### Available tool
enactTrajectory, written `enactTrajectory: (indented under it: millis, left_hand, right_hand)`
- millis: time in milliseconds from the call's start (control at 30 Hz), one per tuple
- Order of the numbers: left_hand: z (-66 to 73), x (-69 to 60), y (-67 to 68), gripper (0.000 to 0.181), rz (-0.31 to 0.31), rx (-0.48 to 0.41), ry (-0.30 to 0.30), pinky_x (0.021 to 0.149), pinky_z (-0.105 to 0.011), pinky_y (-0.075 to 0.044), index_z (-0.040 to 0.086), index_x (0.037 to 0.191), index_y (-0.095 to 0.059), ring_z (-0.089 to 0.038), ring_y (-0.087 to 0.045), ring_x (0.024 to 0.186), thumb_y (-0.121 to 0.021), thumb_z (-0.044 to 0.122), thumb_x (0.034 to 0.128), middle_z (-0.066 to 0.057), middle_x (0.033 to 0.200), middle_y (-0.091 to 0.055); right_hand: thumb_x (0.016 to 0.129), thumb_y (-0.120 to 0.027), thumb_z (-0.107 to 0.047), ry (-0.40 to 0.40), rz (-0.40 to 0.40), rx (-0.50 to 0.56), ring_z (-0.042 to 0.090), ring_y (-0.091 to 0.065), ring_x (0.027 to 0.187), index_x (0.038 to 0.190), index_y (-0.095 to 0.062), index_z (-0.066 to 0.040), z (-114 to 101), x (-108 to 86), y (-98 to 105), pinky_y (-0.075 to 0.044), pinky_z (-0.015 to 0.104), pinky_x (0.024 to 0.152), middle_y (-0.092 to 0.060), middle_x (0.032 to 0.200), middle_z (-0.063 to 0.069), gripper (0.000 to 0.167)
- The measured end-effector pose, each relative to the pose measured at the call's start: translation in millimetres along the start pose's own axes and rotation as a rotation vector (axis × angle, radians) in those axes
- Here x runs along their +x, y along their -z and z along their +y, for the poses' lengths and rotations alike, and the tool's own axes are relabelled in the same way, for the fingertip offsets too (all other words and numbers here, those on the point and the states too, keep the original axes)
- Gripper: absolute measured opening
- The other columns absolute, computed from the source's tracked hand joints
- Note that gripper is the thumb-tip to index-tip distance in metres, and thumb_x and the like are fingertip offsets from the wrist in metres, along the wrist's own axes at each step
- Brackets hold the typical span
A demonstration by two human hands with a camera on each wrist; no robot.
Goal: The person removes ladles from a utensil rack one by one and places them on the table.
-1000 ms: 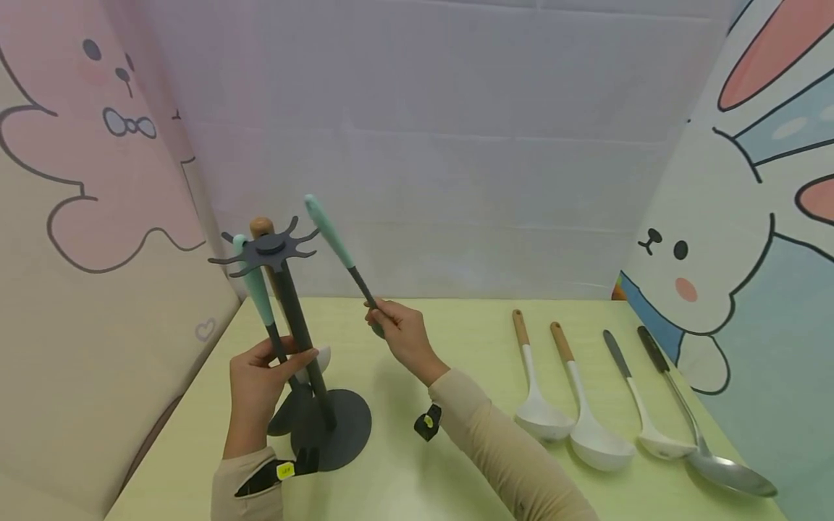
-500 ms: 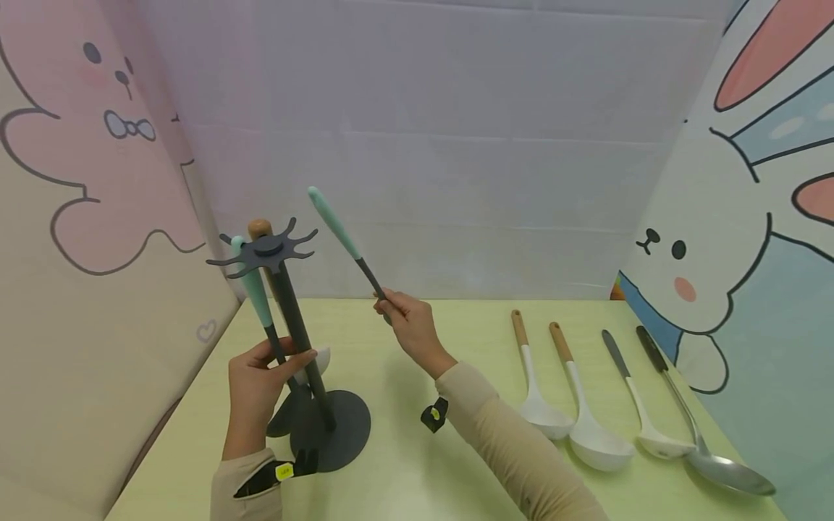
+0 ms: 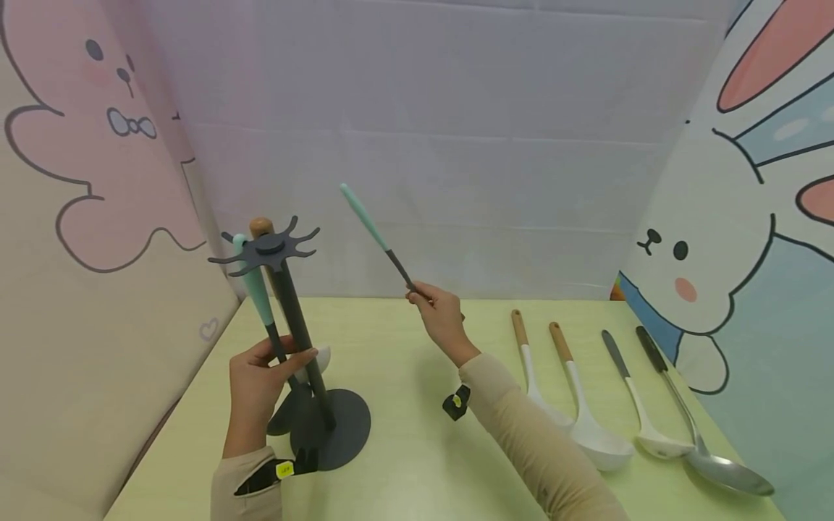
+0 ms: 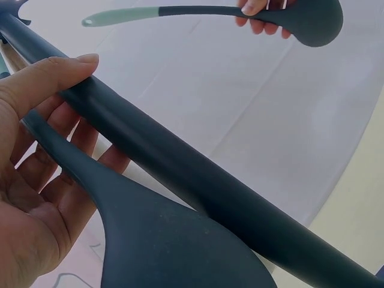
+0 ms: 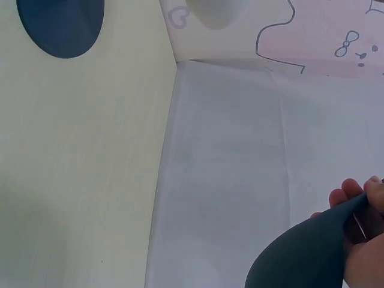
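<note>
My left hand (image 3: pixel 254 387) grips the pole of a dark utensil stand (image 3: pixel 293 315) at left, thumb over the pole and fingers behind. Hanging on the stand, a dark utensil with a mint handle (image 3: pixel 259 297) passes through the same hand; its broad dark head (image 4: pixel 156 234) fills the lower left wrist view. My right hand (image 3: pixel 443 318) holds a ladle (image 3: pixel 365 217) in the air, right of the stand, by its dark shaft near the bowl. Its mint handle points up and left. In the left wrist view the ladle's rounded bowl (image 4: pixel 318 24) shows beyond the fingers.
A wooden-handled utensil (image 3: pixel 262 226) hangs at the stand's back. On the table's right lie two white ladles with wooden handles (image 3: pixel 520 327) (image 3: pixel 562 341), a grey-handled white ladle (image 3: pixel 615 353) and a steel ladle (image 3: pixel 730 474). Cloth walls (image 3: pixel 456 181) enclose the table.
My right hand has moved right and slightly up with the ladle, away from the stand. The left hand and the stand have stayed in place.
</note>
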State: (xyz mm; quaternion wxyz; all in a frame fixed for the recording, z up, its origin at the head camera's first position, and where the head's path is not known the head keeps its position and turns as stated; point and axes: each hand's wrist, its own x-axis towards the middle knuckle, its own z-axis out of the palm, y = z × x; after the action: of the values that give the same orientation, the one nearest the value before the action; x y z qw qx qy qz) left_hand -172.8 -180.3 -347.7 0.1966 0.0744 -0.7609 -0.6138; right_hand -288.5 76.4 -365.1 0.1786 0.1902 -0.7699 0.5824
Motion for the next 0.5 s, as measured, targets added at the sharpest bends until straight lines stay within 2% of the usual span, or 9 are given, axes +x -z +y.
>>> enactTrajectory:
  millis: [100, 333, 500]
  left_hand:
    - [0.0, 0.0, 0.0, 0.025, -0.003, -0.006, 0.001, 0.079, -0.035, -0.041, -0.007, 0.096, -0.072, -0.014, -0.059, 0.091, -0.084, 0.005, 0.0784, 0.01, 0.079, -0.07]
    - [1.4, -0.6, 0.1, 0.025, -0.009, -0.012, -0.005, 0.081, -0.037, -0.04, -0.008, 0.097, -0.072, -0.015, -0.058, 0.091, -0.084, 0.005, 0.0789, 0.011, 0.078, -0.07]
    - [2.0, -1.1, 0.7, 0.027, -0.012, -0.015, 0.013, 0.081, -0.038, -0.04, -0.008, 0.098, -0.071, -0.016, -0.057, 0.093, -0.084, 0.006, 0.0787, 0.01, 0.078, -0.069]
  right_hand:
    - [0.095, -0.066, -0.006, -0.016, 0.015, -0.059, 0.029, -0.071, 0.09, 0.112, -0.072, 0.004, 3, 1.1, 7, -0.046, 0.023, 0.064, -0.074, 0.097, 0.015, 0.021]
    - [0.092, -0.068, -0.003, -0.056, 0.017, -0.13, 0.029, -0.07, 0.083, 0.109, -0.073, 0.005, 10, 2.9, 21, -0.056, 0.04, 0.074, -0.074, 0.091, 0.016, 0.019]
    - [0.09, -0.071, -0.002, -0.11, 0.007, -0.159, 0.028, -0.071, 0.079, 0.104, -0.074, 0.004, 16, 4.1, 29, -0.056, 0.041, 0.074, -0.074, 0.087, 0.015, 0.016]
